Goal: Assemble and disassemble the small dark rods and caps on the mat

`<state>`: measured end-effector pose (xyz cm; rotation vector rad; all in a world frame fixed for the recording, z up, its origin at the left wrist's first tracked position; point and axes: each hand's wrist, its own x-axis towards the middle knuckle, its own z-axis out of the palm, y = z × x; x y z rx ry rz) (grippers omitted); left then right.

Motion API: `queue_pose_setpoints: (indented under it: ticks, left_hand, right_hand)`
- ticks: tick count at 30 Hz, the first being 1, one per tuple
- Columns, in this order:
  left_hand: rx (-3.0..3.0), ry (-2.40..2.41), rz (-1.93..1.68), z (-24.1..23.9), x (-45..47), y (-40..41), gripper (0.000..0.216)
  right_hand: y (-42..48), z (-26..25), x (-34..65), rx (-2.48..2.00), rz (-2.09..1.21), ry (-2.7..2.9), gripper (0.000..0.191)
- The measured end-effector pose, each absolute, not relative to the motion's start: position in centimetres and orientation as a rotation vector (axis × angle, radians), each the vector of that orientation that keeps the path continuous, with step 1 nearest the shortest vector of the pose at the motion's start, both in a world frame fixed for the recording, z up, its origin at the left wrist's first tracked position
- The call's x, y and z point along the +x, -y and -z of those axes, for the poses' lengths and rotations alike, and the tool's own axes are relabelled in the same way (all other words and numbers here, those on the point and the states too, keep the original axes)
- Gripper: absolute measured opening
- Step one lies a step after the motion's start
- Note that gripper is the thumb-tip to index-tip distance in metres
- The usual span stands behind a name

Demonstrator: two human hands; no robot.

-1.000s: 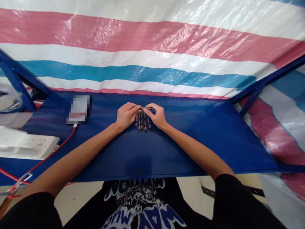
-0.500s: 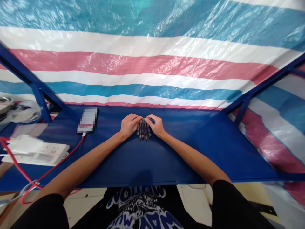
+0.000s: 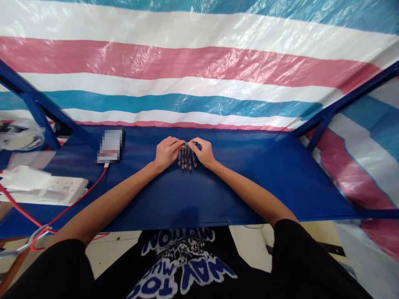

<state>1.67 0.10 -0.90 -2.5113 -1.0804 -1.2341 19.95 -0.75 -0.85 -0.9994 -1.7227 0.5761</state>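
A small cluster of slender dark pieces [image 3: 187,160] with paler bands and black tips lies between my hands on the blue tabletop [image 3: 187,199]. The pieces fan out toward me from a gathered top end. My left hand [image 3: 168,153] is closed, thumb and fingers pinching at the left of that top end. From the other side, my right hand [image 3: 203,152] pinches the top end between thumb and forefinger. The fingertips of both hands almost meet and partly cover the cluster. I cannot make out exactly what it is.
A phone [image 3: 110,145] with a blurred screen lies at the left, plugged into a red cable [image 3: 93,189]. Nearer me is a white power strip [image 3: 67,189]. Blue metal bars [image 3: 327,118] slope up at both sides, and a striped plastic sheet [image 3: 199,62] hangs behind.
The whole view has tilted down slightly, so the table and hands sit higher in the picture. Both hands keep their pinch on the cluster, with little visible movement.
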Motion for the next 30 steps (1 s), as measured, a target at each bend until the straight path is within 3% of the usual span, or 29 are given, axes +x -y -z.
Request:
queue_pose_setpoints:
  ticks: [30]
  left_hand:
    - [-2.516, 1.1, 1.102, 1.21, 1.68, 0.21, 0.035]
  right_hand:
    - [0.64, 1.02, 20.13, -1.008, -0.55, 1.746, 0.04]
